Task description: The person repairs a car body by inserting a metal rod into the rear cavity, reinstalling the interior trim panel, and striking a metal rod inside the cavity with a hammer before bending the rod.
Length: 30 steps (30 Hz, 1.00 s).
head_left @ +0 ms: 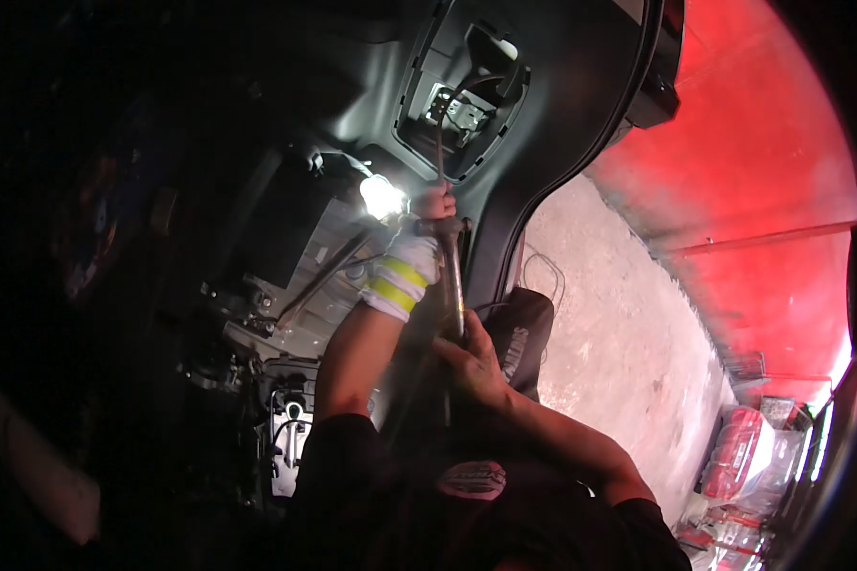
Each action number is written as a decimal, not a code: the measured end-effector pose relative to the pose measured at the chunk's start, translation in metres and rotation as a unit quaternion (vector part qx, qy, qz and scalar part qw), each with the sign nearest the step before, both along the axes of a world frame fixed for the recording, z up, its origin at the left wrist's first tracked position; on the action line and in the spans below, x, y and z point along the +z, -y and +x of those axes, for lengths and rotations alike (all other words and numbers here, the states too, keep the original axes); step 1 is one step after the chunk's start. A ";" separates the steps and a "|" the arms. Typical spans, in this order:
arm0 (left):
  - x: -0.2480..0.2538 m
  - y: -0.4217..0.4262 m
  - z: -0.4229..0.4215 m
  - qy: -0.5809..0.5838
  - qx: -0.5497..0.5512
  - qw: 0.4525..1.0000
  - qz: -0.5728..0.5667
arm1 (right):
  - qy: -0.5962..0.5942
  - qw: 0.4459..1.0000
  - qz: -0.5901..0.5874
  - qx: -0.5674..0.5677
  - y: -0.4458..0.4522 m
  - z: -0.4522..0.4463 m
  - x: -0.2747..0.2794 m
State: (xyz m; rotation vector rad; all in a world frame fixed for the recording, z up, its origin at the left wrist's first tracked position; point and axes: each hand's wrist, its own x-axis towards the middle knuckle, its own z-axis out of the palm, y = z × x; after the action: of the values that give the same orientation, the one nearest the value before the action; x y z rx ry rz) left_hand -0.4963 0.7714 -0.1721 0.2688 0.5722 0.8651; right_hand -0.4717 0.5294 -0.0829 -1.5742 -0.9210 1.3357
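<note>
My left hand [433, 202], in a white glove with yellow-green bands and bare fingers, is closed around the lower part of a thin dark rod [440, 157]. The rod runs up into a rectangular opening [409, 119] in the dark vehicle trim and curves at its upper end. My right hand [476, 366] grips the lower shaft of a metal tool shaped like a hammer [451, 276]. The tool's crosswise head lies just below my left fingers; I cannot tell whether they touch. A bright lamp [383, 197] glows just left of my left hand.
Pale metal and brackets [466, 114] show inside the opening. A dark seal [595, 143] edges the vehicle body. Beyond are a pale floor [628, 305], a red surface [752, 133] and stacked items [738, 452]. A black item with pale lettering [528, 328] sits beside my right hand.
</note>
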 end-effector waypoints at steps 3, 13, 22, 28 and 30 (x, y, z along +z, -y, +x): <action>0.011 0.016 0.002 0.039 -0.003 0.998 -0.043 | 0.033 0.999 -0.017 -0.001 0.009 0.009 0.003; -0.014 0.020 0.018 0.096 0.000 0.988 -0.118 | 0.091 0.996 0.001 0.007 0.021 0.055 0.042; -0.006 0.051 0.055 0.083 0.051 0.988 -0.121 | 0.165 0.983 -0.043 0.066 0.057 0.103 0.043; 0.053 0.083 0.074 0.120 0.129 0.982 -0.073 | 0.219 0.972 -0.059 0.062 0.074 0.150 0.047; 0.070 0.085 0.071 0.110 0.141 0.982 -0.054 | 0.217 0.973 -0.059 0.041 0.071 0.151 0.055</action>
State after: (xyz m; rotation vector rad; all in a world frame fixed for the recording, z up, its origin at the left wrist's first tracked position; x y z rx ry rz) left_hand -0.4256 0.6864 -0.1021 -0.0098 0.4551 1.1171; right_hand -0.3212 0.4580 -0.0276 -1.9864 -1.1983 1.1362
